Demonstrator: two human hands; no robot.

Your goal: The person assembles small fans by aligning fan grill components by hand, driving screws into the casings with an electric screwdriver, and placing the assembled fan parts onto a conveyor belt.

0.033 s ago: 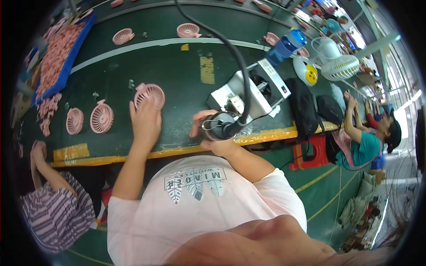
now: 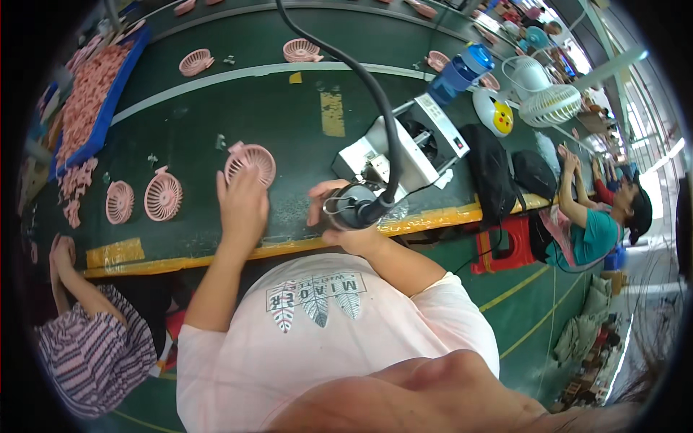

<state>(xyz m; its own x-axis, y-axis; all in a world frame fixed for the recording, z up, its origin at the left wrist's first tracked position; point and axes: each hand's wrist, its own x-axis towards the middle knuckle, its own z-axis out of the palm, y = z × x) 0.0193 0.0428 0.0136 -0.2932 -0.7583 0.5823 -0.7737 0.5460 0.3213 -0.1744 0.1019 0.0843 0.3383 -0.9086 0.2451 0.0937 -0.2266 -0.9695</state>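
A round pink slotted fan housing point(image 2: 260, 160) lies on the dark green table in front of me. My left hand point(image 2: 243, 204) grips its near side, fingers over the slots. A small metallic part point(image 2: 220, 142) sits just beyond its tab. My right hand point(image 2: 323, 196) is wrapped round a dark electric screwdriver point(image 2: 355, 205) with a wire loop and a thick black cable on top. Its tip is hidden beneath the body. Left of my left hand lie two more pink housings, one larger-looking point(image 2: 164, 196) and one further left point(image 2: 120, 203), each with a small part nearby.
Close beyond the screwdriver stands a white box-shaped machine point(image 2: 426, 148), with a blue water bottle point(image 2: 462, 72) behind it. Black bags point(image 2: 485, 173) lie to the right. A blue tray point(image 2: 119, 101) holds pink pieces at far left. Co-workers sit on both sides.
My left hand has drawn the pink housing slightly right and nearer to me, and the small metallic part has shifted with it. The screwdriver stays almost in place in my right hand.
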